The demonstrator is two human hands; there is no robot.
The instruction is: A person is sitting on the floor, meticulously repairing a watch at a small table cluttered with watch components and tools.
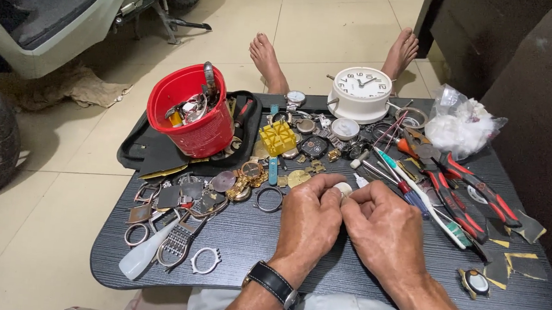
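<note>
Both hands, left hand [310, 218] and right hand [383, 228], are pinching a small pale round part [343, 190] at frame centre; slipping, it could be vanishing among the bench [319, 270] clutter.

Cream tiled floor [325, 28], dark cabinet [489, 34]

We see only one real package here: a clear, crumpled plastic bag [463, 124] filled with soft white material. It lies at the far right corner of the dark wood-grain surface [319, 270], just behind the red-handled pliers [477, 187] and to the right of the round white alarm clock [361, 93]. The bag is irregular in shape, and its top is gathered and slightly open. We cannot see any label on it. We find no signs and no screens in this view; the clock has a dial with hands, not a screen.
</note>
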